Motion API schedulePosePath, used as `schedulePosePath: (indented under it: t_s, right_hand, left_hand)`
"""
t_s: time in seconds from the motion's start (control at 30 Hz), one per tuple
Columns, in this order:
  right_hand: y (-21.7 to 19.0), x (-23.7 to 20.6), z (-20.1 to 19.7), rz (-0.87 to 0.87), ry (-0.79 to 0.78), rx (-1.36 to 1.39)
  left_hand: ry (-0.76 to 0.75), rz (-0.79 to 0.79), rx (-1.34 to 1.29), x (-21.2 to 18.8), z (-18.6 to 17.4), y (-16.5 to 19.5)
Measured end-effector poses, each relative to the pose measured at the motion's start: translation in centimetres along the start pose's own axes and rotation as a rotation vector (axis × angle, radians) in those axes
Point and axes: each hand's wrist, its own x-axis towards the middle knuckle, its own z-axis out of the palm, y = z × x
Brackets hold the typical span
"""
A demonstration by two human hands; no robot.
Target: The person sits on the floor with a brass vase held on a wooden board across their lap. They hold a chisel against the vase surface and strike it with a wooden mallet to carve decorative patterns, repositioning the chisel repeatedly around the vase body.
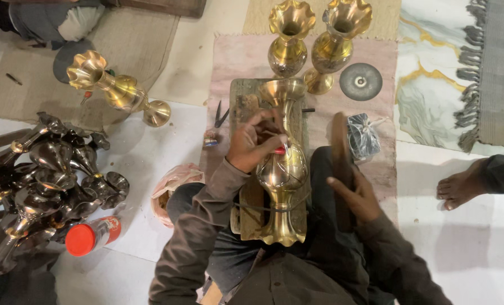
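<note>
So the main thing here is a brass vase (283, 169) lying on its side dead center of the frame, on a worn wooden board (242, 107) that runs lengthwise across the person's lap. It's shiny gold, with a fat round belly, a narrow neck, and a flared scalloped end at the bottom of the frame near the person's body. A dark cord crosses the neck below the belly.

The board sits over a faded pink mat (246, 56) on a pale floor. Two more upright brass vases (314, 39) stand at the top center, with a round grey disc (360, 81) just right of them. Another brass vase (116, 90) lies tipped over in the upper left, and a heap of dark unpolished vases (49, 181) fills the left edge, with a red-capped bottle (91, 234) below it. Someone else's bare foot (461, 186) pokes in at the right.

Hands: the left hand (255, 141) is curled over the vase's belly, fingers pinched on a small red-tipped tool (280, 149) pressed to the metal. The right hand (356, 195) is to the right of the vase, gripping a dark blurred mallet-like piece (340, 135), fingers wrapped around it. Both sleeves are dark brown.
</note>
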Motion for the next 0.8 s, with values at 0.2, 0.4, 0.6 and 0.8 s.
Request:
schedulePosePath:
  t_s: [0.2,0.4,0.6,0.8]
  right_hand:
    - [-4.1,-1.7,-2.6,-0.377,-0.173,-0.278]
    - [-7.0,-2.7,-2.0,-0.469,-0.094,-0.952]
    - [-9.0,-2.1,-2.1,-0.512,-0.068,-1.092]
    - [-11.1,-1.2,-2.8,-0.507,-0.097,-1.219]
  left_hand:
    - [-0.188,-0.025,0.409,0.4,0.8,2.4]
    - [-0.239,0.011,0.632,1.3,1.3,3.0]
    - [-0.262,0.067,0.644,2.1,1.7,3.4]
    - [-0.271,-0.027,0.620,2.5,2.0,3.8]
